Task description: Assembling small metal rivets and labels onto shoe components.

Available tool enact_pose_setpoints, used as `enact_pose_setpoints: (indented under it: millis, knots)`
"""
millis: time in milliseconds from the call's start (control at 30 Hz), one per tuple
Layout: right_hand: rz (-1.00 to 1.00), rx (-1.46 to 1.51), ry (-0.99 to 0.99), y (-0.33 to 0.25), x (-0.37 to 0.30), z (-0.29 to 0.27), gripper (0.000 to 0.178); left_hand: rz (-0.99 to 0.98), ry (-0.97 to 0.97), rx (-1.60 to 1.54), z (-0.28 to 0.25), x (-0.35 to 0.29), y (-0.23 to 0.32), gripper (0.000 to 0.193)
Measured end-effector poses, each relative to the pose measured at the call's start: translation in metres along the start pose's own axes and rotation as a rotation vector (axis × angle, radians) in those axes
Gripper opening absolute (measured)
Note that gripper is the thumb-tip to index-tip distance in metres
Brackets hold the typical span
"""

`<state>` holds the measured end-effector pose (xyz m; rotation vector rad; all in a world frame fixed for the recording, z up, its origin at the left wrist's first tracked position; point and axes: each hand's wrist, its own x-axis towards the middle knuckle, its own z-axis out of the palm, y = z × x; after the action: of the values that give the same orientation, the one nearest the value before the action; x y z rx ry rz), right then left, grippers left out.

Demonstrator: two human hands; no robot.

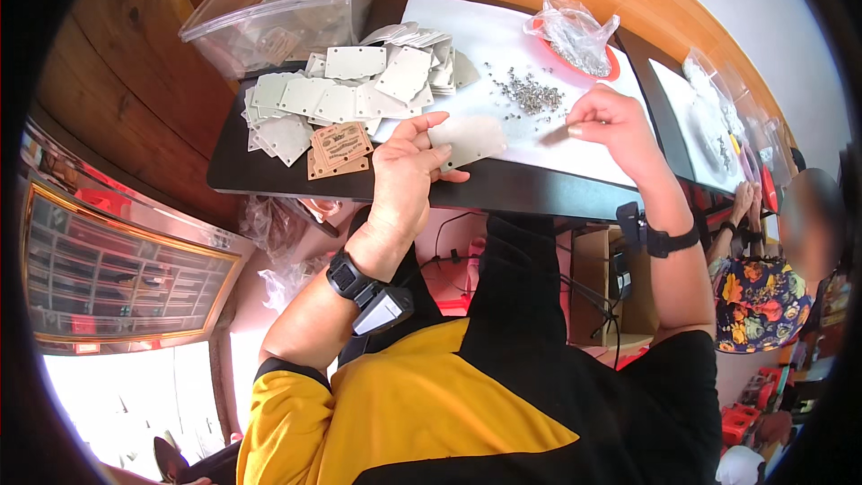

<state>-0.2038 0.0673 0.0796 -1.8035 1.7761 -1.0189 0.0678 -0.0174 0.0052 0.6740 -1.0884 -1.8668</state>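
My left hand (409,162) grips the left end of a pale card (471,139) with small holes along its edge. Over the white sheet (467,31), my right hand (615,130) pinches a small, thin brownish piece (555,133), too blurred to name. Just beyond that hand lies a loose pile of tiny metal fittings (532,92). Many similar pale cards (332,99) are heaped to the left of my left hand. In front of them rest brown printed cards (339,148) with holes at their edges.
A clear plastic bin (215,36) with cards inside stands at the far left of the black table (287,181). At the far right, an orange-red dish (612,63) holds a plastic bag (575,22) of fittings. A person (763,296) sits at the neighbouring table.
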Motion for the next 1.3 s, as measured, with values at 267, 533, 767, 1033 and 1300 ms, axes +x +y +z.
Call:
enact_pose_setpoints:
  millis: [267, 533, 767, 1033, 1300]
  knots:
    - [0.274, 0.813, 0.271, 0.007, -0.026, 0.056, 0.006, 0.072, -0.079, -0.056, 0.013, -0.006, -0.006, 0.042]
    - [0.133, 1.089, 0.268, 0.024, -0.042, 0.061, 0.009, 0.137, -0.108, -0.221, 0.007, -0.006, -0.025, 0.027]
    - [0.045, 1.170, 0.371, 0.055, -0.065, 0.051, 0.010, 0.171, -0.526, -0.426, 0.001, 0.000, -0.013, 0.017]
    - [0.048, 1.219, 0.307, 0.029, -0.069, 0.056, 0.010, -0.055, -0.135, -0.244, 0.000, -0.005, -0.011, 0.018]
    - [0.108, 0.768, 0.298, -0.003, -0.047, 0.071, 0.013, -0.067, -0.080, 0.000, 0.031, -0.017, -0.004, 0.027]
